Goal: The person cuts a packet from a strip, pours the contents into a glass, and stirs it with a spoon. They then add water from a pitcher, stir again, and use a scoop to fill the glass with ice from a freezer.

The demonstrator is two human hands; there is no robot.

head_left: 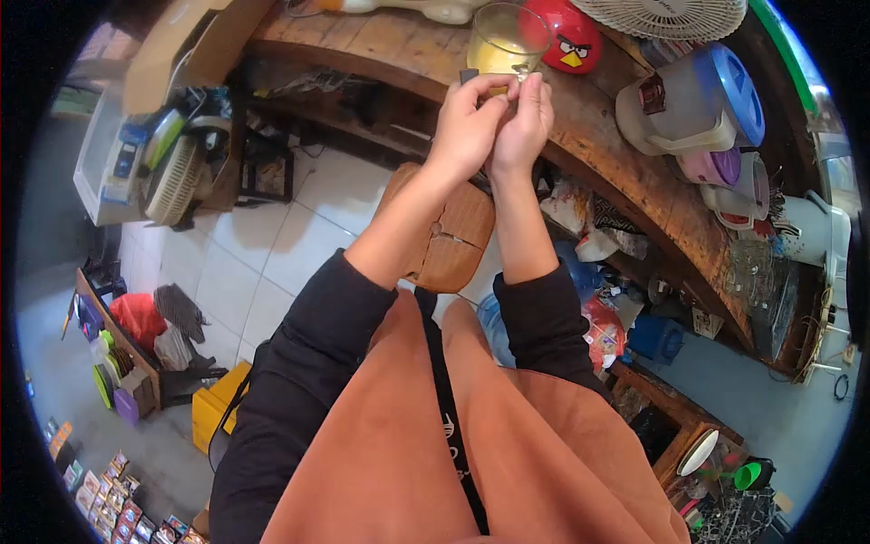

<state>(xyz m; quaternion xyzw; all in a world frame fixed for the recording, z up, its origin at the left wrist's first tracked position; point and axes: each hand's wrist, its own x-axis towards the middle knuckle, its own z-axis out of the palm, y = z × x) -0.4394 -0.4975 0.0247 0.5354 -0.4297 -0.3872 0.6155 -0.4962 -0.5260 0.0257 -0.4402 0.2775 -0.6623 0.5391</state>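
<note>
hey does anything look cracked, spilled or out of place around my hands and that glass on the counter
One thing: the round wooden stool below your arms has a visible crack across its seat. Otherwise nothing looks spilled. The glass of yellow liquid stands upright on the wooden counter, and your left hand and right hand pinch something small beside it.

Clear glass cup (pixel 507 41) (rough wooden counter (pixel 625 154))

Bright, even daylight, soft shadows, strong fisheye bending with black corners, and slight blur toward the rim.
</note>
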